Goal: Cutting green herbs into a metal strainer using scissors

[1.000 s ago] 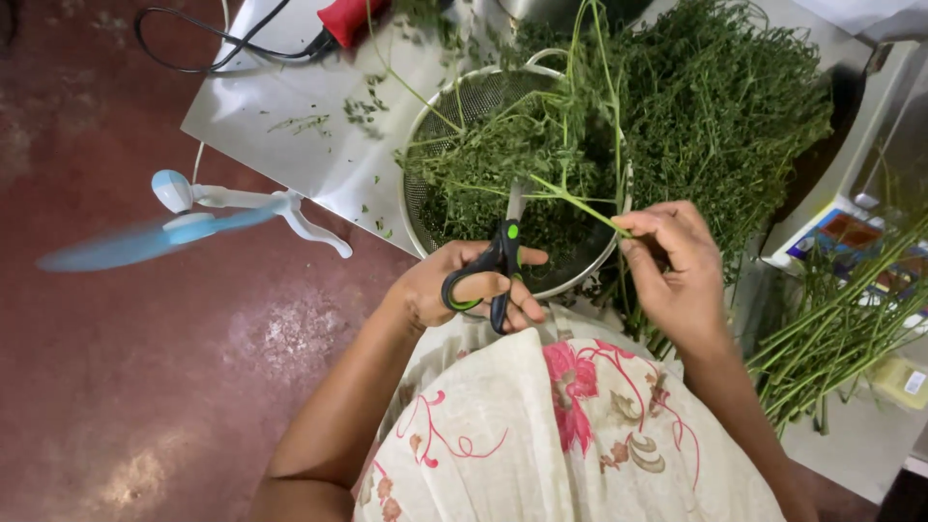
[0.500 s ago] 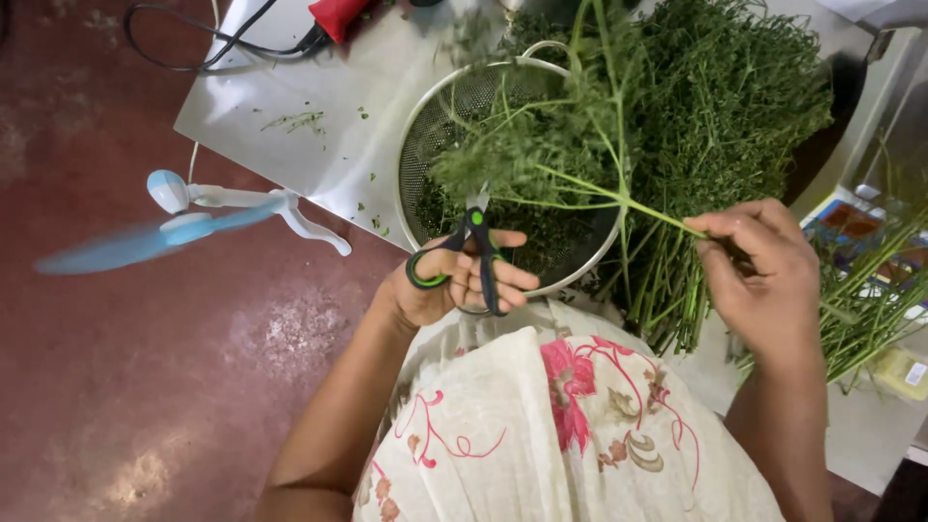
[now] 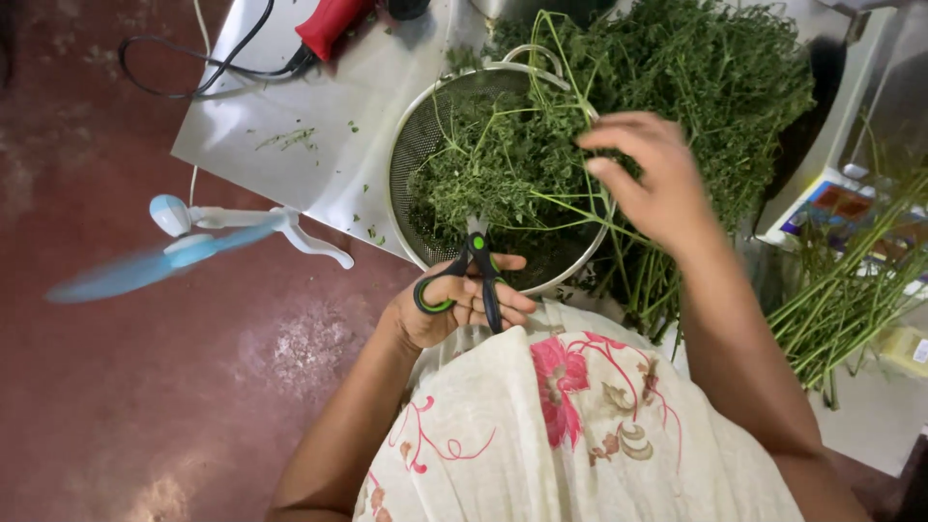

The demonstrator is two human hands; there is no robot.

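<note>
My left hand point(image 3: 454, 307) holds black scissors with green handle linings point(image 3: 472, 275), blades pointing up into a round metal strainer point(image 3: 411, 159) full of cut green herb leaves point(image 3: 493, 174). My right hand point(image 3: 650, 179) is over the strainer's right rim, its fingers pinched on a long thin herb stem point(image 3: 565, 72). A big heap of leafy green herb sprigs point(image 3: 706, 77) lies behind and to the right of the strainer.
A small blue and white fan point(image 3: 193, 242) spins on the red floor point(image 3: 145, 387) at left. A metal sheet point(image 3: 309, 135) lies under the strainer, with a red tool and black cable point(image 3: 319, 29) at the back. Bare green stalks point(image 3: 841, 300) are piled at right.
My right hand has moved from the near right side up over the strainer and now grips a stem there. The left hand with the scissors stayed near the strainer's front rim.
</note>
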